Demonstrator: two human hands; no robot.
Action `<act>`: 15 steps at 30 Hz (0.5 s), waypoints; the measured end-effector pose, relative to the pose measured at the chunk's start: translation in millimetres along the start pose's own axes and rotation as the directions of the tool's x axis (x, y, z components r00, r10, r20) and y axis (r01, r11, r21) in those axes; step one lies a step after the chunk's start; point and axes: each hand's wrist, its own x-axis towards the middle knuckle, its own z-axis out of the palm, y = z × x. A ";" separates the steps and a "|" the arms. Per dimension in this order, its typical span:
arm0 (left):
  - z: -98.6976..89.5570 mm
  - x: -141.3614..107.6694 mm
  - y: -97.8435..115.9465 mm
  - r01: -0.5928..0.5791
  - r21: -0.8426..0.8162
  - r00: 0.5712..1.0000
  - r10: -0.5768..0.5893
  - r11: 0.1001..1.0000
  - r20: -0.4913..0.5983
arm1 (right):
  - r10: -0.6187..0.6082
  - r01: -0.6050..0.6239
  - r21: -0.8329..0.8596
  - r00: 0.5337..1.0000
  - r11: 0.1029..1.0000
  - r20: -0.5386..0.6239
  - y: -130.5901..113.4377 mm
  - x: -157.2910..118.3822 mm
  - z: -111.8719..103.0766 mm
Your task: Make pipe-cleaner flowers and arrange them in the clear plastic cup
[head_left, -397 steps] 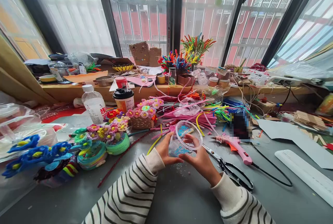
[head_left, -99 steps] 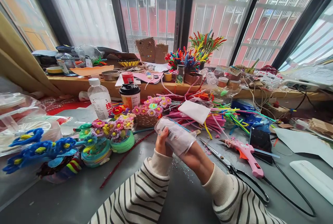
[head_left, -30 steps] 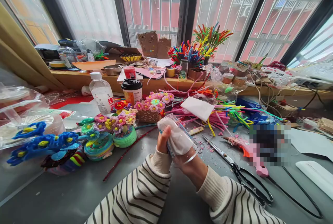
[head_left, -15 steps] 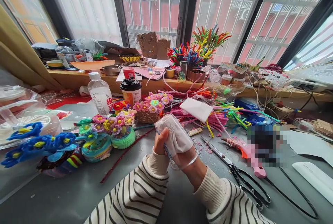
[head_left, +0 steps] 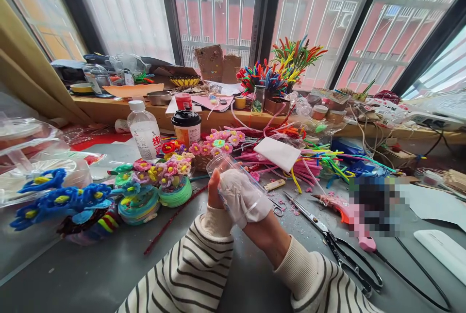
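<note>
My left hand (head_left: 214,190) is closed around the side of a clear plastic cup (head_left: 219,161), which lies tilted above the table with its far end up and to the left. A crumpled white tissue (head_left: 238,195) fills much of the cup's inside. My right hand (head_left: 259,229) reaches into the cup's near end, its fingers wrapped in the tissue and hidden by it. Just right of the cup lie small scissors (head_left: 278,207), and beyond them large black-handled scissors (head_left: 329,240).
Pipe-cleaner flower pots (head_left: 174,189) stand at left beside a water bottle (head_left: 144,133) and a lidded coffee cup (head_left: 186,127). A white folded tissue pack (head_left: 278,153) rests on bundled pipe cleaners (head_left: 251,161). At right lies a pink glue gun (head_left: 360,230) with its cord.
My right hand and the tissue have drawn back a little from the cup's far end, which shows clear plastic now. The cup has shifted slightly down and left. The view has shifted slightly.
</note>
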 end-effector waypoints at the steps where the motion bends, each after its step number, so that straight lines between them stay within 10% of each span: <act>1: -1.5 0.8 -1.9 0.017 -0.005 1.000 -0.017 1.000 0.002 | -0.021 0.021 0.014 1.000 1.000 -0.012 -0.1 0.0 0.1; 15: -15.0 3.2 -13.1 0.224 0.051 0.972 -0.227 0.973 0.069 | -0.202 0.184 -0.225 0.978 0.957 -0.057 -7.9 11.4 -27.0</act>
